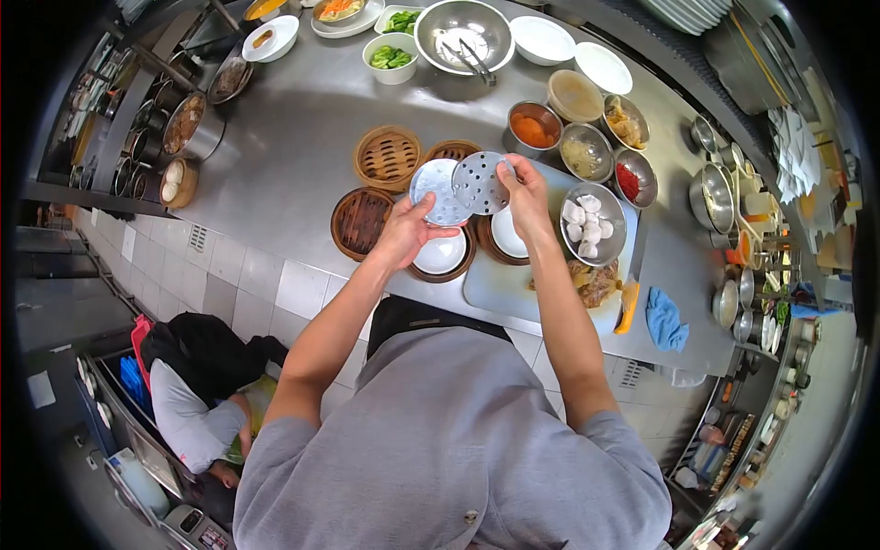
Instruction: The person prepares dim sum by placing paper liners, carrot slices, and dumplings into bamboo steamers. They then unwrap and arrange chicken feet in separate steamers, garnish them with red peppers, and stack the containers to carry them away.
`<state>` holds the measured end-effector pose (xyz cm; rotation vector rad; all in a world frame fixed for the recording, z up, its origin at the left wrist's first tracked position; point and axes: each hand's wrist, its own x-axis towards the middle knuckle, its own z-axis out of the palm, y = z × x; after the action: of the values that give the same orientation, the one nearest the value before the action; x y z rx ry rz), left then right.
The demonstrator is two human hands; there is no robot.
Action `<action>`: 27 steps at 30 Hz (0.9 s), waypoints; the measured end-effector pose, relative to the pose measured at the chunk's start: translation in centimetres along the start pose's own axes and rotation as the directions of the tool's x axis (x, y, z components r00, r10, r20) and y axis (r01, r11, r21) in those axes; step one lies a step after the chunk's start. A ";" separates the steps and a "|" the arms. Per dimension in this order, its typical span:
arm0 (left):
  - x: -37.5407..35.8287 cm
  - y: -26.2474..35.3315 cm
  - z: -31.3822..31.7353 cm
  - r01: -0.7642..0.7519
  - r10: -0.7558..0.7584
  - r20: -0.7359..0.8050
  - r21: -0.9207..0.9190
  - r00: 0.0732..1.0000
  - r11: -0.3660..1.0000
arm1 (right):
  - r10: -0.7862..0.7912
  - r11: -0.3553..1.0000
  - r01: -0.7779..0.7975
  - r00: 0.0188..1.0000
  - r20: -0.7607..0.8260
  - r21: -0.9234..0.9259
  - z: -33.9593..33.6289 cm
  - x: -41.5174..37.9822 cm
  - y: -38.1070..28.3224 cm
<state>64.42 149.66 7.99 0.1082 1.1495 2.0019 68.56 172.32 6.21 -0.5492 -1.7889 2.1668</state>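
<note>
Over the bamboo steamers, my left hand (403, 231) pinches a pale, round perforated steamer liner (434, 194) at its lower left edge. A second perforated liner (479, 184), greyer and dotted with dark holes, is gripped at its right edge by my right hand (525, 194). The two discs overlap in the middle. Just below them, a white dish (440, 258) and another white dish (507, 235) sit in round bamboo steamers. To the left, a slatted bamboo steamer (387, 158) and a darker steamer (359, 223) stand on the steel counter. Another steamer (454, 148) is partly hidden behind the liners.
A steel bowl of white balls (581, 235) and a yellow-handled knife (628, 307) lie on the cutting board (490, 286) at right. Beyond are ingredient bowls, a large steel bowl (464, 23) with tongs, and a blue cloth (666, 319). A person (197, 403) bends low behind, at left.
</note>
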 end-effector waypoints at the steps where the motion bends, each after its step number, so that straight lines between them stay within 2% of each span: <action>1: -0.2 -0.3 -0.9 0.002 -0.001 -0.032 0.020 0.999 1.000 | 0.010 1.000 -0.009 1.000 0.027 -0.022 -0.2 0.3 0.2; 2: -0.3 -0.5 -1.8 0.003 -0.001 -0.065 0.040 0.998 0.999 | 0.020 0.999 -0.018 0.998 0.056 -0.045 -0.2 0.7 0.3; 6: -1.3 -1.0 -4.2 -0.066 0.062 -0.221 -0.013 0.973 0.998 | -0.008 1.000 0.008 1.000 -0.019 -0.030 0.0 3.0 2.6; 8: -1.6 -1.2 -5.7 -0.091 0.071 -0.261 -0.065 0.963 0.994 | -0.219 0.946 0.203 0.975 -0.035 -0.254 0.8 3.4 3.4; 10: -1.9 -0.9 -6.5 -0.108 0.082 -0.296 -0.074 0.952 0.991 | -0.417 0.777 0.378 0.908 0.038 -0.504 2.4 2.2 2.3; 11: -2.0 -0.9 -6.8 -0.137 0.107 -0.303 -0.078 0.947 0.987 | -0.489 0.670 0.496 0.855 0.174 -0.553 2.4 2.2 3.3; 12: -2.1 -0.7 -6.9 -0.165 0.133 -0.308 -0.082 0.942 0.983 | -0.368 0.562 0.510 0.860 0.355 -0.652 2.5 1.8 3.2; 14: -2.1 -0.5 -7.0 -0.208 0.172 -0.308 -0.087 0.936 0.974 | -0.026 0.291 0.588 0.793 0.608 -0.755 2.3 1.0 2.6; 15: -2.1 -0.5 -7.2 -0.222 0.186 -0.302 -0.089 0.935 0.971 | -0.272 0.156 0.711 0.698 0.663 -0.685 2.9 0.7 3.0; 16: -2.0 -0.4 -7.3 -0.236 0.200 -0.295 -0.092 0.935 0.968 | -0.254 0.365 0.609 0.793 0.553 -0.705 3.3 0.6 3.0; 18: -1.9 -0.5 -7.6 -0.230 0.212 -0.255 -0.043 0.943 0.972 | -0.127 0.715 0.318 0.935 0.332 -0.623 5.4 0.5 2.9; 19: -1.9 -0.5 -7.6 -0.224 0.214 -0.235 -0.017 0.948 0.974 | -0.054 0.896 0.179 0.953 0.299 -0.407 6.6 0.5 3.4; 22: -1.5 -0.2 -7.2 -0.264 0.255 -0.223 -0.013 0.941 0.964 | 0.142 0.958 -0.027 0.909 0.391 -0.286 8.9 1.2 3.6; 23: -1.2 -0.3 -8.0 -0.254 0.225 -0.251 -0.087 0.942 0.963 | 0.199 0.964 -0.097 0.881 0.428 -0.248 9.5 1.5 3.5; 26: -1.5 1.7 -8.7 -0.339 0.259 -0.322 -0.226 0.911 0.913 | 0.260 0.961 -0.278 0.895 0.362 -0.003 10.6 2.5 3.5; 27: -1.9 2.3 -8.9 -0.345 0.262 -0.355 -0.195 0.898 0.918 | 0.268 0.949 -0.307 0.908 0.322 0.075 10.8 2.9 3.5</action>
<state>60.44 141.68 5.08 -0.1899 1.1130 2.5033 61.09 163.45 4.18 -0.4927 -1.7983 2.6760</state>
